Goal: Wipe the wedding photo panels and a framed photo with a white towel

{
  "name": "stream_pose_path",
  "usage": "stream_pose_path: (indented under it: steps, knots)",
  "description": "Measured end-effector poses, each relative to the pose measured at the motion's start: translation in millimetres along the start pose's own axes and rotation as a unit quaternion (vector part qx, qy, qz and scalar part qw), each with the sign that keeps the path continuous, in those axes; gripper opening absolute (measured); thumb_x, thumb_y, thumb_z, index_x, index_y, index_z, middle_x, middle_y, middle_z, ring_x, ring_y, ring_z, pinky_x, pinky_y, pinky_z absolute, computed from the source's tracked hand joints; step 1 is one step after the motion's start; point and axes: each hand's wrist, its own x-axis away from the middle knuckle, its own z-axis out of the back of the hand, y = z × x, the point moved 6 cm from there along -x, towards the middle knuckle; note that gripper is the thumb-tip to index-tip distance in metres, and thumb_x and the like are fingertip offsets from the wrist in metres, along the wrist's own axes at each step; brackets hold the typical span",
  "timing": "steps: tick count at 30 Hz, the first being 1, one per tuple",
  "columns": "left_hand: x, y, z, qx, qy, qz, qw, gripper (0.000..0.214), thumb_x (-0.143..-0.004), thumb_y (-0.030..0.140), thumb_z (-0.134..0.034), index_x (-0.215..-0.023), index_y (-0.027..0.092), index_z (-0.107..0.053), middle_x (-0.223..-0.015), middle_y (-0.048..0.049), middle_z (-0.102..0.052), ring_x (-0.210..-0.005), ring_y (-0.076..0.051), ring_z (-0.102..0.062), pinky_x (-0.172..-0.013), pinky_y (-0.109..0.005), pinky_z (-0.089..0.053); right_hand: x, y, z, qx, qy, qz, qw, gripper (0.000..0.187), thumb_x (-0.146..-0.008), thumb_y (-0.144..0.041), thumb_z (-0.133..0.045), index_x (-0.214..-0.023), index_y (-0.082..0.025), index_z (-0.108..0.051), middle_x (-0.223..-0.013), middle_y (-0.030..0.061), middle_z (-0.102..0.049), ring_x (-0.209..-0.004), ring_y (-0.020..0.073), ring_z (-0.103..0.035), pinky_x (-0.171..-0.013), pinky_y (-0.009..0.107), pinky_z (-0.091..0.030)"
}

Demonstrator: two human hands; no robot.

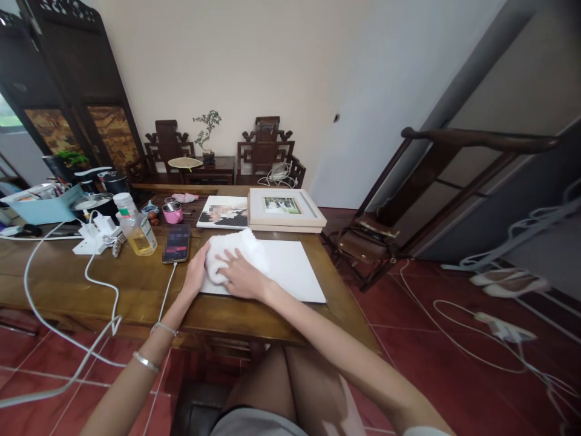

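Note:
A fluffy white cloth [247, 245], bunched up, lies on the left part of a flat white board [293, 269] at the table's near edge. My left hand [198, 267] is closed on the cloth's left edge; some of its fingers are hidden behind the cloth. On top of the cloth rests my right hand [242, 275], its fingers spread and pressing down. Left of my hands is a phone [176, 243] with a lit screen and a white cable plugged in.
Behind the board lie a photo book [223, 212] and a pale box [313, 218] with a picture on its lid. A pink cup [172, 212], a bottle of yellow liquid [136, 230] and a power strip [97, 236] stand to the left. A wooden chair [403, 200] is at the right.

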Motion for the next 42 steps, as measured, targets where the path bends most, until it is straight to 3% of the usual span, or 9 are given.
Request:
stream_pose_path:
  steps: [4, 9, 15, 20, 24, 27, 33, 36, 42]
  knots:
    - [4.2, 5.1, -0.4, -0.023, 0.018, -0.014, 0.999, 0.053, -0.096, 0.042, -0.022, -0.129, 0.011, -0.05, -0.139, -0.0092, -0.047, -0.131, -0.019, -0.041, -0.113, -0.036, -0.027, 41.7, -39.1, 12.1, -0.023, -0.014, 0.098, 0.995, 0.03, -0.079, -0.022, -0.051, -0.102, -0.013, -0.067, -0.131, 0.0152, -0.053, -0.128, 0.0315, -0.038, -0.108, 0.047, -0.023]
    - [13.3, 14.3, -19.2, -0.129, -0.064, -0.101, 0.984, 0.049, -0.094, 0.041, -0.029, -0.121, 0.011, -0.057, -0.134, -0.0113, -0.053, -0.127, -0.021, -0.046, -0.112, -0.039, -0.03, 63.6, -2.6, 23.5, -0.05, -0.026, -0.015, 0.998, 0.029, -0.079, -0.022, -0.051, -0.104, -0.018, -0.066, -0.113, 0.0123, -0.064, -0.112, 0.0268, -0.054, -0.105, 0.043, -0.028]
    - [12.4, 9.9, -23.1, -0.19, -0.08, -0.135, 0.969, 0.04, -0.089, 0.034, -0.04, -0.116, 0.013, -0.061, -0.131, -0.0116, -0.055, -0.127, -0.023, -0.046, -0.111, -0.042, -0.032, 9.1, 74.7, 18.8, -0.082, 0.009, -0.165, 0.983, 0.035, -0.089, -0.024, -0.039, -0.114, -0.015, -0.062, -0.115, 0.012, -0.064, -0.107, 0.0298, -0.056, -0.093, 0.038, -0.039]
    - [11.6, 9.2, -21.4, -0.208, -0.087, -0.142, 0.964, 0.042, -0.086, 0.031, -0.042, -0.12, 0.012, -0.058, -0.132, -0.0125, -0.054, -0.127, -0.024, -0.046, -0.11, -0.042, -0.032, -55.3, 69.3, 13.6, -0.109, 0.032, -0.141, 0.984, 0.032, -0.094, -0.027, -0.038, -0.111, -0.014, -0.061, -0.118, 0.0068, -0.062, -0.107, 0.0272, -0.056, -0.091, 0.036, -0.042]
    - [12.0, 9.7, -20.9, -0.213, -0.098, -0.138, 0.962, 0.045, -0.086, 0.032, -0.042, -0.122, 0.009, -0.057, -0.134, -0.0146, -0.052, -0.128, -0.025, -0.044, -0.111, -0.042, -0.031, -67.8, 71.6, 19.3, -0.125, 0.039, -0.139, 0.982, 0.033, -0.089, -0.035, -0.055, -0.116, -0.016, -0.055, -0.117, 0.006, -0.056, -0.1, 0.023, -0.058, -0.083, 0.041, -0.05]
    - [12.1, 9.0, -21.0, -0.204, -0.102, -0.129, 0.965, 0.045, -0.086, 0.032, -0.042, -0.121, 0.008, -0.057, -0.134, -0.0156, -0.051, -0.129, -0.025, -0.043, -0.112, -0.042, -0.029, -43.0, 98.6, 26.7, -0.137, 0.035, -0.169, 0.976, 0.029, -0.092, -0.032, -0.048, -0.113, -0.014, -0.058, -0.117, 0.0076, -0.06, -0.102, 0.0245, -0.057, -0.088, 0.04, -0.047]
    - [13.1, 8.4, -22.1, -0.196, -0.1, -0.132, 0.967, 0.044, -0.086, 0.03, -0.042, -0.12, 0.008, -0.058, -0.135, -0.0157, -0.051, -0.13, -0.025, -0.042, -0.112, -0.043, -0.029, 57.4, 150.8, 25.7, -0.126, 0.041, -0.271, 0.953, 0.039, -0.091, -0.024, -0.035, -0.118, -0.009, -0.058, -0.128, 0.0143, -0.057, -0.117, 0.0291, -0.049, -0.097, 0.037, -0.035]
    - [13.7, 8.8, -22.7, -0.204, -0.098, -0.132, 0.965, 0.043, -0.086, 0.029, -0.042, -0.121, 0.009, -0.057, -0.135, -0.0152, -0.051, -0.13, -0.025, -0.042, -0.112, -0.044, -0.029, 102.9, 137.2, 19.0, -0.106, 0.04, -0.288, 0.951, 0.039, -0.088, -0.024, -0.037, -0.118, -0.009, -0.057, -0.127, 0.0161, -0.056, -0.121, 0.0324, -0.044, -0.1, 0.043, -0.031]
    - [14.5, 10.8, -24.4, -0.222, -0.104, -0.13, 0.961, 0.046, -0.087, 0.028, -0.039, -0.122, 0.004, -0.056, -0.135, -0.018, -0.049, -0.131, -0.024, -0.04, -0.112, -0.043, -0.028, 171.9, 66.7, 20.8, -0.127, -0.029, -0.214, 0.968, 0.029, -0.083, -0.023, -0.042, -0.101, -0.019, -0.064, -0.133, 0.0095, -0.052, -0.128, 0.0302, -0.039, -0.1, 0.04, -0.034]
